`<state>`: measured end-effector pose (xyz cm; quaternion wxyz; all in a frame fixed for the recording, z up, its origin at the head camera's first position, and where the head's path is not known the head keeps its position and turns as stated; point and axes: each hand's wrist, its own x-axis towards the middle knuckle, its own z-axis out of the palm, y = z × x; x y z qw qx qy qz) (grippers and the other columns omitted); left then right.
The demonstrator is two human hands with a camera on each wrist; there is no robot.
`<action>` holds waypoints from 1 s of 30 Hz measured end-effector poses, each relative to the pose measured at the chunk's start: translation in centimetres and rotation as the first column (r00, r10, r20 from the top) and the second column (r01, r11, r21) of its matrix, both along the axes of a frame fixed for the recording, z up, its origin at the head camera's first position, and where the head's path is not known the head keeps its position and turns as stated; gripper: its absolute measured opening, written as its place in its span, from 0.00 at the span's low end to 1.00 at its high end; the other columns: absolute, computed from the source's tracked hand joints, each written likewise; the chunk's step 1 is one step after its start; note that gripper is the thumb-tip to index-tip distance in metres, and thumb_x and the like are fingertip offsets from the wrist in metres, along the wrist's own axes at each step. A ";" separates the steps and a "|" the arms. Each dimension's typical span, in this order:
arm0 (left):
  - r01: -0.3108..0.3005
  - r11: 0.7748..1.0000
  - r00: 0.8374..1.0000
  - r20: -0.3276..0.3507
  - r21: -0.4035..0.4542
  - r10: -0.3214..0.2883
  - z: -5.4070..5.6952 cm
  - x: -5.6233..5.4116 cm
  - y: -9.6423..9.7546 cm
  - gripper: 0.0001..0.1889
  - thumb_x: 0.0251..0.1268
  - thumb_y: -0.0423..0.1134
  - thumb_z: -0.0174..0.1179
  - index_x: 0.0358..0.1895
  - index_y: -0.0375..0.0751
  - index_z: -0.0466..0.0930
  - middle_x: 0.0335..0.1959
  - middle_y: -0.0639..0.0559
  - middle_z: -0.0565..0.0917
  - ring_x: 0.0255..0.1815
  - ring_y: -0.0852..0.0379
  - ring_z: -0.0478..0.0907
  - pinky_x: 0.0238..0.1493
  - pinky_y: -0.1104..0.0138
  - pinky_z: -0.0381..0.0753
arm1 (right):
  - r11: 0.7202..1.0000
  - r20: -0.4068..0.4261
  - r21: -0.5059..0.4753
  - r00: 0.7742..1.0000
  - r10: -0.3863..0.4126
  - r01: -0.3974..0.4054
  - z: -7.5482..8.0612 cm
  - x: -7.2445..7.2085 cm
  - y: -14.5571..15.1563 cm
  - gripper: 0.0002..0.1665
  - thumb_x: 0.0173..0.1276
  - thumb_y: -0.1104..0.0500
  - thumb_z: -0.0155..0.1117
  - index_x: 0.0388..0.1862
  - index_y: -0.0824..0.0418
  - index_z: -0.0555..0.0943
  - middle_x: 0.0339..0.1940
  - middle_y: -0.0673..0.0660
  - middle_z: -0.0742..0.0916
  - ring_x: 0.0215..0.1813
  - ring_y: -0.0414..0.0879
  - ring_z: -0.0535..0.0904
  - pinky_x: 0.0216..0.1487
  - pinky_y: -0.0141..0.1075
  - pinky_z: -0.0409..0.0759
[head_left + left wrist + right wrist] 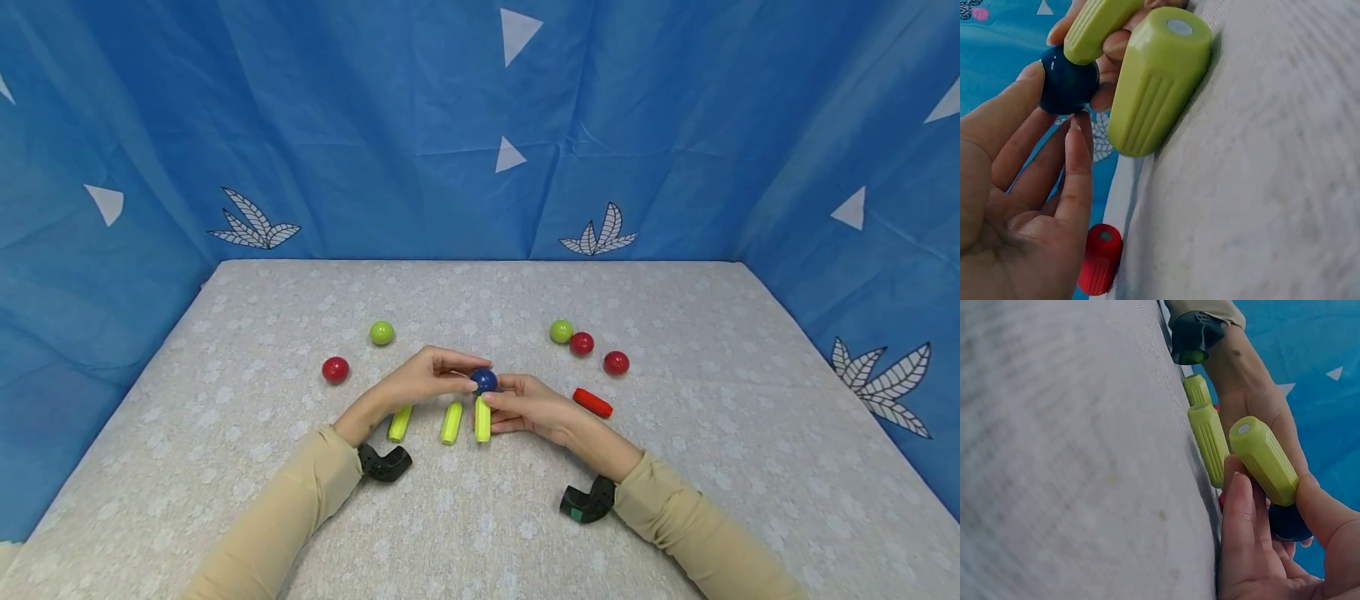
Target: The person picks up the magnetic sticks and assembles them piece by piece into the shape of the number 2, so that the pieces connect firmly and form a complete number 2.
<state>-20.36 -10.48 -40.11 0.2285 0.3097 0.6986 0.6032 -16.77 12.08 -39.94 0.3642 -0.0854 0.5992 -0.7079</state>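
Near the middle of the table, my left hand (422, 382) pinches a dark blue ball (484, 381) between thumb and fingers. My right hand (538, 408) holds a yellow-green ribbed rod (482, 419) by thumb and fingers. The rod's far end meets the ball in the left wrist view, where the ball (1067, 84) sits at my left fingertips. A pale round spot marks the rod's other end in the right wrist view, and this rod (1265, 459) covers part of the ball. Below the hands lie two more yellow-green rods, one nearer the middle (452, 422) and one partly under my left wrist (400, 424).
A red rod (592, 402) lies right of my right hand. Behind it are two red balls (617, 362) and a green ball (561, 331). At the left are a red ball (335, 370) and a green ball (382, 332). Blue cloth (420, 200) walls the patterned table.
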 end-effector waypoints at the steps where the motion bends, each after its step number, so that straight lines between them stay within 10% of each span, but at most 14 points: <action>1: -0.013 1.000 1.000 -0.014 -0.010 0.013 0.2 0.0 -0.1 0.21 0.65 0.36 0.59 0.61 0.35 0.73 0.54 0.44 0.78 0.53 0.51 0.75 0.51 0.60 0.74 | 1.000 -0.004 0.001 1.000 -0.001 0.001 0.0 0.0 0.0 0.24 0.71 0.62 0.55 0.60 0.74 0.66 0.35 0.56 0.85 0.36 0.45 0.82 0.43 0.39 0.79; 6: -0.116 0.993 0.986 -0.121 -0.025 0.112 2.2 0.2 -1.2 0.21 0.66 0.36 0.58 0.61 0.36 0.73 0.54 0.40 0.77 0.49 0.48 0.76 0.47 0.59 0.76 | 1.000 -0.011 -0.009 1.000 0.008 -0.008 -0.1 0.1 -0.1 0.24 0.70 0.65 0.56 0.60 0.75 0.65 0.37 0.59 0.85 0.38 0.47 0.82 0.43 0.40 0.79; 11: -0.268 0.963 0.933 -0.258 -0.032 0.251 4.3 0.4 -4.2 0.19 0.66 0.34 0.58 0.59 0.34 0.74 0.56 0.42 0.76 0.52 0.50 0.75 0.49 0.63 0.75 | 1.000 -0.005 -0.018 1.000 0.017 -0.017 -0.2 0.1 -0.2 0.20 0.69 0.67 0.56 0.57 0.73 0.66 0.38 0.60 0.85 0.38 0.47 0.82 0.41 0.37 0.80; 18: -0.549 0.789 0.794 -0.468 -0.276 0.388 4.7 1.5 -10.8 0.20 0.63 0.36 0.61 0.58 0.33 0.75 0.54 0.39 0.77 0.54 0.44 0.73 0.53 0.54 0.72 | 0.998 -0.006 -0.061 1.000 0.011 -0.012 -0.2 0.1 0.0 0.23 0.67 0.71 0.56 0.58 0.74 0.62 0.40 0.62 0.84 0.41 0.48 0.82 0.44 0.39 0.78; 22: -0.534 0.706 0.820 -0.488 -0.466 0.298 4.6 2.0 -13.7 0.25 0.60 0.39 0.64 0.59 0.30 0.73 0.57 0.34 0.73 0.58 0.36 0.67 0.55 0.44 0.65 | 0.997 -0.014 -0.069 1.000 0.016 -0.017 0.0 0.1 0.0 0.26 0.66 0.71 0.56 0.60 0.75 0.60 0.44 0.66 0.83 0.43 0.49 0.82 0.46 0.40 0.78; 30: -0.474 0.641 0.854 -0.492 -0.603 0.168 3.9 1.9 -14.7 0.32 0.49 0.34 0.70 0.59 0.28 0.71 0.57 0.29 0.71 0.59 0.31 0.64 0.56 0.41 0.62 | 0.998 -0.010 -0.066 1.000 0.000 0.000 0.2 0.0 0.1 0.26 0.67 0.71 0.55 0.60 0.75 0.58 0.45 0.66 0.83 0.45 0.50 0.81 0.47 0.40 0.77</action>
